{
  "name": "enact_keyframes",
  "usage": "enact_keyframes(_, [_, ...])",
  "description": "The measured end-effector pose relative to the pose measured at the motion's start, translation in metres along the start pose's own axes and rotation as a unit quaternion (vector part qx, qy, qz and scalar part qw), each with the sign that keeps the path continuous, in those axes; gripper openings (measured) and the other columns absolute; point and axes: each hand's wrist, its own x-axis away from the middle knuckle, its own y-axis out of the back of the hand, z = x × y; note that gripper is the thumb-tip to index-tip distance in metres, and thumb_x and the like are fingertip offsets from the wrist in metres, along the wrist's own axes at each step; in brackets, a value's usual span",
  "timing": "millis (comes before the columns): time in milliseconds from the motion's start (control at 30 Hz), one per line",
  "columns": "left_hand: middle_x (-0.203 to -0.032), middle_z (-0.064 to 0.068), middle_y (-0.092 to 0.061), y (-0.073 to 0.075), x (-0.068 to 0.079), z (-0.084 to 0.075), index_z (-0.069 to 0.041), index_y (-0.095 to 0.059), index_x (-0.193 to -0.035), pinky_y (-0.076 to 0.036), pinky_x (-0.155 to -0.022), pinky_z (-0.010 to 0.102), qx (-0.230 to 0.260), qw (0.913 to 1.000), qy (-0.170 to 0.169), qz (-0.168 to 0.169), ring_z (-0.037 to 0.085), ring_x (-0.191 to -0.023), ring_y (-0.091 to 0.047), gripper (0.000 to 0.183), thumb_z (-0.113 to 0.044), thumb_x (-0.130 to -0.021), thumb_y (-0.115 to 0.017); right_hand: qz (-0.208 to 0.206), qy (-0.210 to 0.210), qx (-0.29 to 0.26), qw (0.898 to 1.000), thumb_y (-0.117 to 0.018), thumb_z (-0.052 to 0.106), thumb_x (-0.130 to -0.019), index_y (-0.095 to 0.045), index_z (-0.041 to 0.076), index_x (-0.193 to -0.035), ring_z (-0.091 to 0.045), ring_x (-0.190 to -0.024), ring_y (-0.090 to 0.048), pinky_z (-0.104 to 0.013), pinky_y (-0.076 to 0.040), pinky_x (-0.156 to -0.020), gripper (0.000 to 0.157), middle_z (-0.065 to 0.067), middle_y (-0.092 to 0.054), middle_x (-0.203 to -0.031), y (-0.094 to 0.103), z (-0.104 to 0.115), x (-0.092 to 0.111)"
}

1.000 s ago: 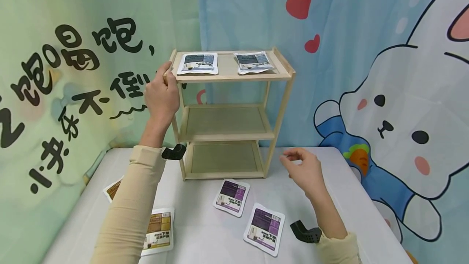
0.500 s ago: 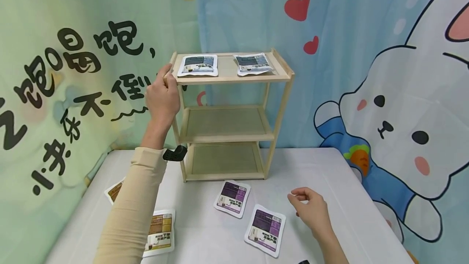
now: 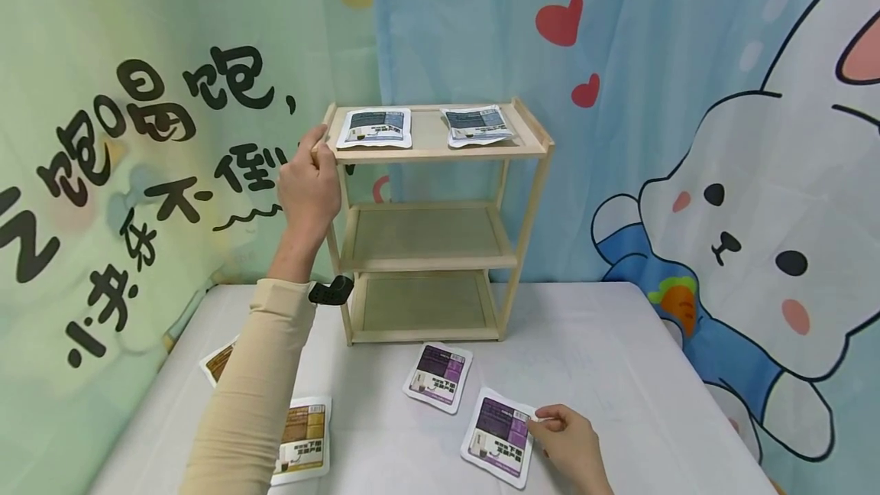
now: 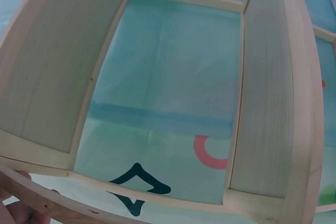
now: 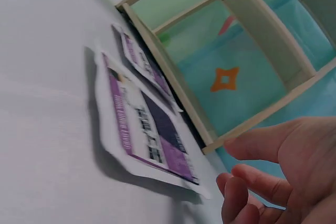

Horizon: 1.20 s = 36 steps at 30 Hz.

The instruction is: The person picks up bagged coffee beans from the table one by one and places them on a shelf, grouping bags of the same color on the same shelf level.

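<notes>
If pinching only the very rim of the nearer purple packet (image 3: 496, 438), could let it slip from the right hand (image 3: 571, 445) on being raised. Could also nudge it across the white tabletop (image 3: 619, 373) rather than lift it, given so flat an edge and so little room for a finger beneath. Might, by pushing toward ten or eleven o'clock, bump it into the farther purple packet (image 3: 438, 378). With the left hand (image 3: 309, 186), could tug the wooden rack (image 3: 429, 263) askew by pulling unevenly on one corner, and so shift the left blue packet (image 3: 374, 128) and the right blue packet (image 3: 477, 125) on top.

To find the nearer purple packet, look between five and six o'clock from the rack's middle, flat on the tabletop.

With the left hand, grips the rack's upper corner, between nine and ten o'clock from its middle, folding fingers about the wood; cannot tell how tightly.

With the right hand, holds nothing: curves the fingers loosely and, in the right wrist view, leaves a plain gap between thumb and forefinger. Reaches the packet's edge at about three o'clock; cannot tell whether touching or just beside.
</notes>
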Motion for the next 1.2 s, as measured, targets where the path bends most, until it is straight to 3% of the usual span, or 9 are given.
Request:
enact_keyframes(200, [-0.049,0.002,-0.037,-0.002,0.0,0.002,-0.017,-0.063,-0.131,-0.021,-0.043,0.033,0.001,1.0,-0.001,-0.006,0.015,-0.045,-0.023,0.047,-0.029,-0.094,-0.036,-0.006,0.003,0.045,0.999,-0.074,0.02,-0.08,-0.065,-0.003,-0.101,-0.02,-0.071,-0.055,-0.033,-0.041,-0.063,0.032,-0.005,-0.061,-0.08,-0.01,-0.002,0.003])
enact_keyframes(367, [-0.05,0.004,-0.041,-0.003,0.0,0.001,-0.017,-0.062,-0.132,-0.021,-0.043,0.033,-0.001,1.0,-0.003,0.0,0.015,-0.045,-0.023,0.047,-0.029,-0.094,-0.036,-0.001,0.007,0.085,0.996,-0.076,0.024,-0.079,-0.066,0.0,-0.1,-0.028,-0.084,-0.056,-0.045,-0.042,-0.073,0.033,-0.011,-0.061,-0.09,-0.012,-0.001,0.003])
enact_keyframes(700, [-0.048,0.002,-0.036,-0.001,0.0,0.0,-0.016,-0.063,-0.132,-0.02,-0.042,0.032,0.002,1.0,-0.002,-0.001,0.014,-0.043,-0.02,0.048,-0.026,-0.094,-0.036,0.028,0.025,0.131,0.991,-0.081,0.036,-0.074,-0.055,-0.003,-0.125,-0.034,-0.086,-0.056,-0.051,-0.046,-0.071,0.069,-0.024,-0.056,-0.098,-0.018,0.002,0.007])
enact_keyframes(900, [-0.049,0.001,-0.035,0.0,0.001,0.001,-0.016,-0.064,-0.131,-0.021,-0.043,0.033,0.0,0.9999,0.005,-0.009,0.014,-0.044,-0.023,0.048,-0.027,-0.093,-0.036,0.013,0.026,0.155,0.987,-0.082,0.042,-0.071,-0.05,-0.003,-0.132,-0.032,-0.082,-0.057,-0.051,-0.047,-0.071,0.082,-0.024,-0.056,-0.101,-0.03,0.004,0.007])
enact_keyframes(1033, [-0.049,0.001,-0.035,-0.001,0.001,0.0,-0.016,-0.063,-0.131,-0.021,-0.042,0.033,0.003,1.0,0.002,-0.007,0.015,-0.044,-0.024,0.048,-0.027,-0.093,-0.036,-0.014,0.042,0.144,0.989,-0.083,0.034,-0.069,-0.052,0.001,-0.13,-0.037,-0.083,-0.057,-0.054,-0.046,-0.074,0.076,-0.026,-0.055,-0.104,-0.04,0.005,0.008])
enact_keyframes(1200, [-0.05,0.0,-0.034,-0.001,0.002,0.0,-0.017,-0.063,-0.131,-0.022,-0.043,0.033,0.003,1.0,0.004,-0.004,0.015,-0.044,-0.025,0.047,-0.027,-0.094,-0.036,-0.018,0.08,0.108,0.991,-0.077,0.018,-0.078,-0.055,0.0,-0.127,-0.047,-0.101,-0.059,-0.057,-0.045,-0.083,0.057,-0.032,-0.057,-0.119,-0.05,0.005,0.01])
